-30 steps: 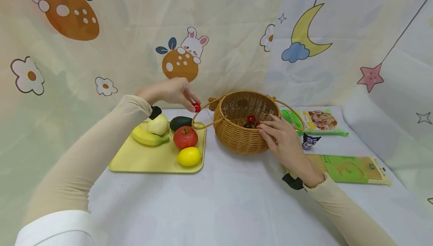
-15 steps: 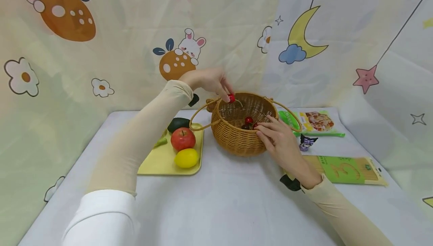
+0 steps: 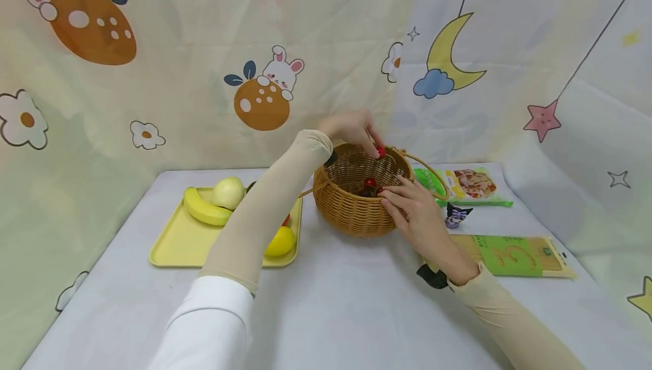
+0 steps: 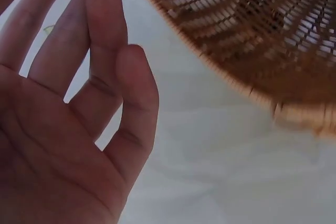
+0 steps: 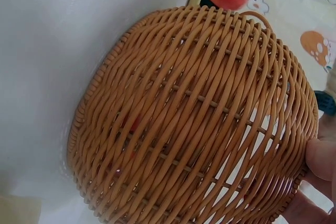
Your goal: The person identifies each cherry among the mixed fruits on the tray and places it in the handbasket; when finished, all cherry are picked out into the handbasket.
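Over the wicker basket [image 3: 351, 217], my left hand [image 3: 356, 131] pinches a red cherry [image 3: 381, 152] with a thin stem between thumb and fingertips. In the left wrist view, the left hand [image 4: 68, 98] appears beside the basket's rim [image 4: 231, 82], but the cherry is out of sight. Inside the basket lie more dark red cherries [image 3: 369, 183], partly hidden by the front wall. My right hand [image 3: 417, 214] grips the basket's right front rim, fingers over the edge. In the right wrist view, its thumb [image 5: 321, 158] presses the woven wall [image 5: 194, 114].
Left of the basket, a yellow tray [image 3: 173, 251] holds a banana [image 3: 204, 209], a pale round fruit [image 3: 228, 193], a lemon [image 3: 281, 241] and fruit hidden by my left arm. Rightward are a green food packet [image 3: 474, 186], a small figurine [image 3: 457, 215] and a noodle pack [image 3: 514, 255].
My left hand has carried the cherry rightward from above the tray's far side, past the basket's left handle, to over the basket opening. The right hand has stayed at the rim.
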Demonstrator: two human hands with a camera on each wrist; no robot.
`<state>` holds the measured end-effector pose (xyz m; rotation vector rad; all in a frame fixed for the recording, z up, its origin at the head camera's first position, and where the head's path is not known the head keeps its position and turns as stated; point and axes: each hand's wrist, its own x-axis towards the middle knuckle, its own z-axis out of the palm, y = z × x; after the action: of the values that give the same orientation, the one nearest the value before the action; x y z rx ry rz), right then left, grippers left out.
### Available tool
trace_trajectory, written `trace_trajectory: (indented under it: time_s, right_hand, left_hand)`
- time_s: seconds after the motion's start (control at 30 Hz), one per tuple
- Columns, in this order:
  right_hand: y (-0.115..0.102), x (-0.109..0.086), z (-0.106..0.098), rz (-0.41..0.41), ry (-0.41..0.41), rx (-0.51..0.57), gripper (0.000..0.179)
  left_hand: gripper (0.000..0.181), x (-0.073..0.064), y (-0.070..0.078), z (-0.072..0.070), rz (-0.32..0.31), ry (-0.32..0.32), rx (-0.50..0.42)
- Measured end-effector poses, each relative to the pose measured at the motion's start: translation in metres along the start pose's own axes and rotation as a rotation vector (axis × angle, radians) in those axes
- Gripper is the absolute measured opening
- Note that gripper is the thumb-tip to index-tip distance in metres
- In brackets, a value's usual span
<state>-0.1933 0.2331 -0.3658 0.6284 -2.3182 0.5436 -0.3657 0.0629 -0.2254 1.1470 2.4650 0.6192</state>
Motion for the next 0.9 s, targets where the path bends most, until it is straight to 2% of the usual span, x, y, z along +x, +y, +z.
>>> trace_trajectory:
  time_s: [0.17, 0.3, 0.5, 0.7, 0.9]
  right_hand:
    - [-0.002, 0.001, 0.002, -0.016, -0.004, 0.013, 0.020]
    - [-0.003, 0.001, 0.002, -0.012, -0.005, 0.016, 0.020]
    - [-0.002, 0.001, 0.001, -0.008, 0.001, 0.016, 0.019]
    - [-0.001, 0.002, 0.002, -0.028, -0.002, -0.007, 0.020]
    - [0.000, 0.001, -0.001, -0.007, -0.013, -0.018, 0.021]
  left_hand:
    - [0.022, 0.014, -0.015, 0.021, -0.014, 0.014, 0.079]
    - [0.026, 0.022, -0.024, 0.033, -0.025, 0.012, 0.095]
    - [0.028, 0.032, -0.027, 0.041, -0.003, 0.016, 0.098]
    - [0.028, 0.039, -0.039, 0.050, 0.004, 0.001, 0.071]
    - [0.031, 0.043, -0.038, 0.052, 0.020, 0.005, 0.067]
